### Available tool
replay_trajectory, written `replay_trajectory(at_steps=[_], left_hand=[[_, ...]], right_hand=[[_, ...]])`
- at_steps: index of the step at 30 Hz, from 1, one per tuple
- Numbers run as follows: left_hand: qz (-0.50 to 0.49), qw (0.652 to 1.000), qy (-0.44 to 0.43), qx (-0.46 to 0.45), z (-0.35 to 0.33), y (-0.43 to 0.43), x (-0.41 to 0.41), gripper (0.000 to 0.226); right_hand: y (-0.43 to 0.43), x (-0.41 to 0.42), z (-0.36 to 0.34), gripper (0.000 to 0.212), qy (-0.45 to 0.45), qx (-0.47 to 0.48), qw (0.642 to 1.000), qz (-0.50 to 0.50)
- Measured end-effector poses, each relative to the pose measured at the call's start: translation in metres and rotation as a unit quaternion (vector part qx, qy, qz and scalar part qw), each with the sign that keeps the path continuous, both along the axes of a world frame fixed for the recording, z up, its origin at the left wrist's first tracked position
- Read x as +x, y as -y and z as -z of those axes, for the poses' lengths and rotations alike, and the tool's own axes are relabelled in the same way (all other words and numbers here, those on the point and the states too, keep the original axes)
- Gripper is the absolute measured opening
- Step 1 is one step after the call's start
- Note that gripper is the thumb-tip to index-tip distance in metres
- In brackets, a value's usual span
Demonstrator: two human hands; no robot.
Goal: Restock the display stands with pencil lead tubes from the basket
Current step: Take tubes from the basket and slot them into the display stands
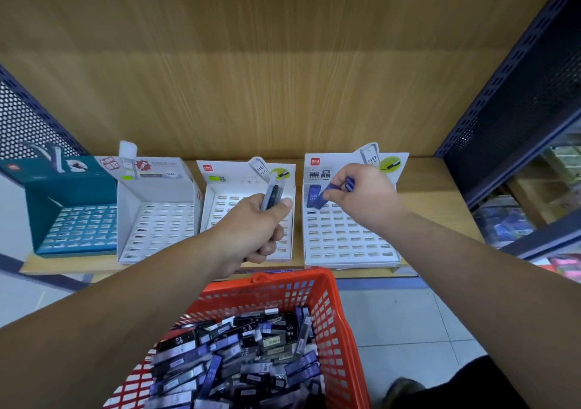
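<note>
Red plastic basket [327,286], heaped with pencil lead tubes [239,355], sits just before the front edge of the wooden shelf [440,188]. Left hand [254,229] is curled round a few dark tubes [272,193], thumb pressed on them, above the second white stand [220,201]. Right hand [361,194] pinches one blue tube [349,183], tilted over the far left corner of the right stand [352,245], whose slots look mostly unfilled. Toward the shelf's left end stand another white stand [157,220] and a teal stand [72,220].
</note>
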State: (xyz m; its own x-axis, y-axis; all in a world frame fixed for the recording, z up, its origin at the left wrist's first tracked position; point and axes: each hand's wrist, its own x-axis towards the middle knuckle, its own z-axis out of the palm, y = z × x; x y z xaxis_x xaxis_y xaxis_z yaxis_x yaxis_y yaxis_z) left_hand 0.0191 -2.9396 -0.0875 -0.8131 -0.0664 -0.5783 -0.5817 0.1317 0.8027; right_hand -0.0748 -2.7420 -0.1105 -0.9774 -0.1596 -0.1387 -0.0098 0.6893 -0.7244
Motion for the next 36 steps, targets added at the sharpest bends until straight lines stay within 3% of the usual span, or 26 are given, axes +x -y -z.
replay_trajectory(at_steps=[5,16,29,31,33,35,36], left_hand=[[-0.002,0.998,0.015,0.063,0.001,0.005,0.000,0.024],[-0.007,0.996,-0.003,0.089,0.007,0.011,0.000,0.017],[-0.059,0.995,-0.032,0.076,0.016,0.015,-0.008,0.018],[-0.057,0.996,-0.035,0.063,0.016,0.014,-0.008,0.014],[-0.068,0.996,-0.043,0.036,0.018,0.013,-0.009,0.014],[-0.090,0.994,-0.057,0.018,0.021,0.011,-0.010,0.015],[-0.093,0.993,-0.067,0.012,0.022,0.009,-0.011,0.016]], right_hand=[[0.017,-0.010,0.022,0.011,-0.025,0.111,0.992,-0.047],[0.031,-0.017,0.015,0.021,-0.055,0.258,0.961,-0.078],[0.033,-0.008,0.025,0.017,-0.052,0.257,0.959,-0.107],[0.031,-0.008,0.023,0.020,-0.053,0.226,0.970,-0.076],[0.031,-0.011,0.012,0.017,-0.008,0.088,0.996,0.010],[0.030,-0.009,-0.002,0.027,0.131,-0.113,0.981,0.092],[0.027,-0.005,-0.009,0.036,0.203,-0.163,0.961,0.094]])
